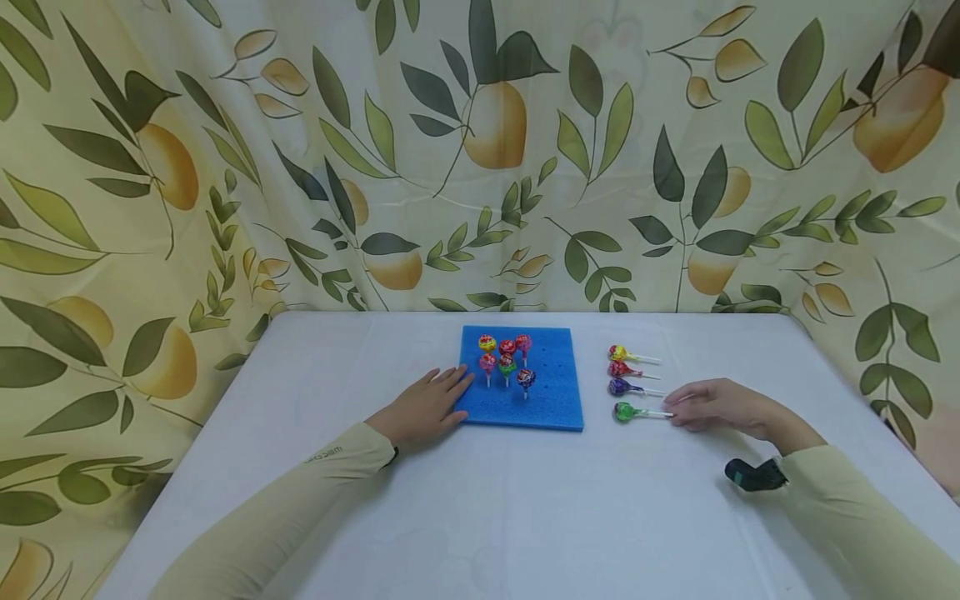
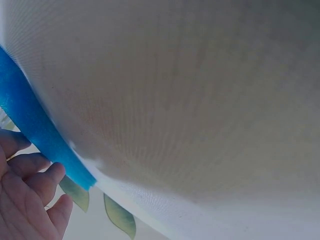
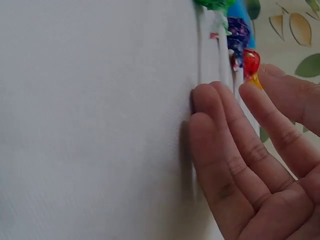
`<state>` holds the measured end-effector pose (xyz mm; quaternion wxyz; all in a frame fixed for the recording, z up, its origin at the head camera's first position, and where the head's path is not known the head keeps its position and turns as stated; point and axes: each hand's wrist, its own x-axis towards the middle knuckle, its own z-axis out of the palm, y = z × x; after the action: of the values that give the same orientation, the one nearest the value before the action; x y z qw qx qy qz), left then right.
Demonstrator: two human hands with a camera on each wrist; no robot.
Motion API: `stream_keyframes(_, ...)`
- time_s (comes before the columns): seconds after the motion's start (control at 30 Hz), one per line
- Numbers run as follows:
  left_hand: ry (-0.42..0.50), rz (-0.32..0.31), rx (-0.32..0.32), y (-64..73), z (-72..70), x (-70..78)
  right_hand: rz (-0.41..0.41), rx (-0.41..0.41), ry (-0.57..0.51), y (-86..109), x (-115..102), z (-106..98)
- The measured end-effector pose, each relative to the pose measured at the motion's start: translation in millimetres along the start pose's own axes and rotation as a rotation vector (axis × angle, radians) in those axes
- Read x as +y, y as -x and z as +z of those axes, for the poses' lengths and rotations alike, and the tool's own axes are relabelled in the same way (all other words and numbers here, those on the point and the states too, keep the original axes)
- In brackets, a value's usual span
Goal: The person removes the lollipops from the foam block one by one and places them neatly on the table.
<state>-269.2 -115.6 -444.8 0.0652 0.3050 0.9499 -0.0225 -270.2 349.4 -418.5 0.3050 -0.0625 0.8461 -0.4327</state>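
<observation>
My left hand rests against the left edge of a blue foam board, its fingers extended and the fingertips on the rim. Several wrapped lollipops stand upright in the board, among them a yellow one, a green one and a dark multicoloured one. To the right of the board lie a yellow lollipop, a red one, a purple one and a green one, sticks pointing right. My right hand is at the stick ends, fingers loosely bent, thumb apart from them in the right wrist view.
A white cloth covers the table. Behind it hangs a curtain printed with leaves and fruit. A black strap end sticks out beside the right sleeve.
</observation>
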Motion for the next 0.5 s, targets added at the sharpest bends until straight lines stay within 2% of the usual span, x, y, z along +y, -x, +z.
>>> stream_keyframes(0.1, 0.001, 0.001, 0.004, 0.0, 0.7, -0.4, 0.005, 0.004, 0.018, 2.4, 0, -5)
stream_keyframes(0.27, -0.003, 0.004, 0.006, -0.7, 2.4, -1.3, -0.038, -0.004, 0.020, 8.3, -3, -16)
stream_keyframes(0.5, 0.004, 0.003, -0.003, -0.2, 0.8, -1.4, -0.064, 0.056, 0.075, 13.3, -18, -29)
